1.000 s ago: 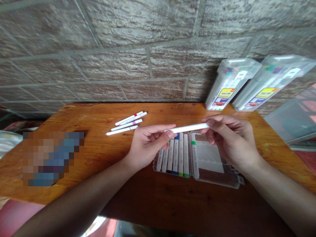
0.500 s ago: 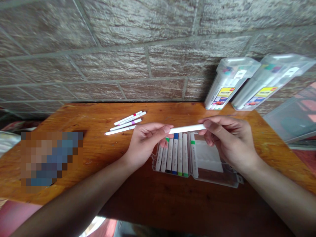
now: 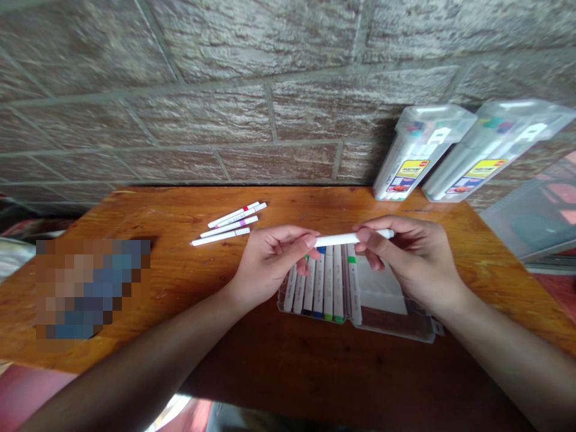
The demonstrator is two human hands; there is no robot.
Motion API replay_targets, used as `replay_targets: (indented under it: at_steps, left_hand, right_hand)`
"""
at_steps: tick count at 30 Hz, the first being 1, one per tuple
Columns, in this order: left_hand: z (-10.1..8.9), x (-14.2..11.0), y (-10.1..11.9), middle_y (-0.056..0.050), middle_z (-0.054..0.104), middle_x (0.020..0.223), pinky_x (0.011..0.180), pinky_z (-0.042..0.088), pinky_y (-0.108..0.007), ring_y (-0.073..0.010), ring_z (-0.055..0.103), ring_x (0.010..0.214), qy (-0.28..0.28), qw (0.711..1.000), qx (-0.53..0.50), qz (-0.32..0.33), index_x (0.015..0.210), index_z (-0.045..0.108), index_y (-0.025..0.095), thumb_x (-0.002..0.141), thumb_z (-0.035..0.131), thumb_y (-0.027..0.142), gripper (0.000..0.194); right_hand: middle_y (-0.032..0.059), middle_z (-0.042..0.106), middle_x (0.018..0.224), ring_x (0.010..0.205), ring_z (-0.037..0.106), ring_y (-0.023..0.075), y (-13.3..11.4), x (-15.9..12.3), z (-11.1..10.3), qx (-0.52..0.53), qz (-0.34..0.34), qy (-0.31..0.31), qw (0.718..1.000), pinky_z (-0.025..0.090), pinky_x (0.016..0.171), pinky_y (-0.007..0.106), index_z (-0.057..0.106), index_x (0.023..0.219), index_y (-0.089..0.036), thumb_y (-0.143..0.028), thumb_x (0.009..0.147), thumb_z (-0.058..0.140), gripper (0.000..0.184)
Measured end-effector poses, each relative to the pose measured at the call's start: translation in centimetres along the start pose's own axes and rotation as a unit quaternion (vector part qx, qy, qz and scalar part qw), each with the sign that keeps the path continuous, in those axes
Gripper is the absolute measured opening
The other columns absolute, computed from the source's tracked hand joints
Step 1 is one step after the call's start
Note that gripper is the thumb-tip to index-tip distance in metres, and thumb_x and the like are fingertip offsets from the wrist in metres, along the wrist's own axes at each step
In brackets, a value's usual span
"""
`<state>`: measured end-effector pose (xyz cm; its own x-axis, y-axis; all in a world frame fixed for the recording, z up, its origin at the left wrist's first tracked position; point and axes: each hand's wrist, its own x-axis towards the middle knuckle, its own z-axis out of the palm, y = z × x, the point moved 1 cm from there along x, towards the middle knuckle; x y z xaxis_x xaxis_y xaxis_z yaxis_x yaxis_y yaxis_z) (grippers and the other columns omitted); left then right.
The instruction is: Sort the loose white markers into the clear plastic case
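A white marker (image 3: 336, 240) lies almost level between my two hands, above an open clear plastic case (image 3: 391, 331). My left hand (image 3: 272, 258) pinches its left end between thumb and fingers, hiding that end. With thumb and fingertips, my right hand (image 3: 405, 252) grips it nearer the right, and the tip of the marker sticks out past the thumb. Several white markers (image 3: 310, 288) with coloured ends lie side by side in the left half of the case. One green-banded marker (image 3: 354, 288) rests by the hinge, beside a white card (image 3: 380, 285) in the right half.
Several loose white markers (image 3: 231, 222) lie on the wooden table (image 3: 157, 216) left of my hands. Two clear marker boxes (image 3: 407, 162) (image 3: 477, 162) stand at the back right by the stone wall (image 3: 306, 114). A blurred-out object (image 3: 96, 288) is on the left.
My right hand has slid left along the marker, so its right end now shows beyond the thumb. The left hand keeps its pinch, shifted only slightly.
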<state>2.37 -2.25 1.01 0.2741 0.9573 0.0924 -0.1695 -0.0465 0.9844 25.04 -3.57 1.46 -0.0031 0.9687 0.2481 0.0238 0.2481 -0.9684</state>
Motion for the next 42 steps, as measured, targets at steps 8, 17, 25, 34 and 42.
replay_targets:
  at_steps: [8,17,25,34,42]
  left_hand:
    - [-0.1,0.1,-0.2,-0.003,0.077,0.069,0.05,0.053,-0.02,-0.0103,0.065,0.052,0.0,1.0,0.021,0.009,0.095,0.081,0.012,0.079,0.091,0.033,0.027]
    - [-0.1,0.0,-0.2,-0.002,0.077,0.069,0.051,0.055,-0.021,-0.0111,0.066,0.053,0.01,0.999,0.03,0.023,0.088,0.079,0.014,0.073,0.095,0.031,0.028]
    - [0.6,-0.4,-0.1,-0.003,0.079,0.074,0.051,0.055,-0.018,-0.009,0.065,0.053,-0.016,1.0,0.011,0.025,0.086,0.081,0.015,0.079,0.089,0.023,0.013]
    - [0.4,-1.2,-0.5,-0.006,0.078,0.077,0.056,0.055,-0.022,-0.013,0.068,0.06,-0.07,0.993,0.08,0.054,0.099,0.083,0.016,0.091,0.078,0.026,0.014]
    - [0.7,-1.5,0.1,-0.005,0.076,0.074,0.055,0.052,-0.02,-0.0112,0.065,0.059,-0.091,0.984,0.111,0.107,0.1,0.082,0.015,0.092,0.074,0.017,0.012]
  right_hand:
    - [0.0025,0.079,0.071,0.042,0.058,0.0091,-0.3,-0.1,0.2,0.002,0.012,-0.017,1.0,0.049,0.041,0.022,0.085,0.087,-0.022,-0.034,0.087,0.087,0.012]
    - [0.0018,0.077,0.067,0.044,0.06,0.0098,-0.7,-0.1,0.4,-0.015,0.022,-0.059,0.998,0.051,0.042,0.021,0.084,0.084,-0.02,-0.033,0.082,0.09,0.014]
    - [0.0032,0.083,0.078,0.062,0.073,0.0174,-0.3,-0.6,0.6,-0.15,-0.076,-0.059,0.984,0.059,0.056,0.025,0.085,0.084,-0.022,-0.03,0.081,0.09,0.01]
    - [0.0029,0.077,0.071,0.057,0.066,0.0155,0.0,-1.1,0.7,-0.225,-0.102,-0.081,0.965,0.05,0.053,0.026,0.081,0.08,-0.02,-0.044,0.084,0.088,0.025]
    - [0.0007,0.071,0.064,0.054,0.057,0.013,-0.5,-1.2,0.7,-0.229,-0.105,-0.107,0.962,0.042,0.051,0.026,0.079,0.074,-0.019,-0.045,0.083,0.089,0.03]
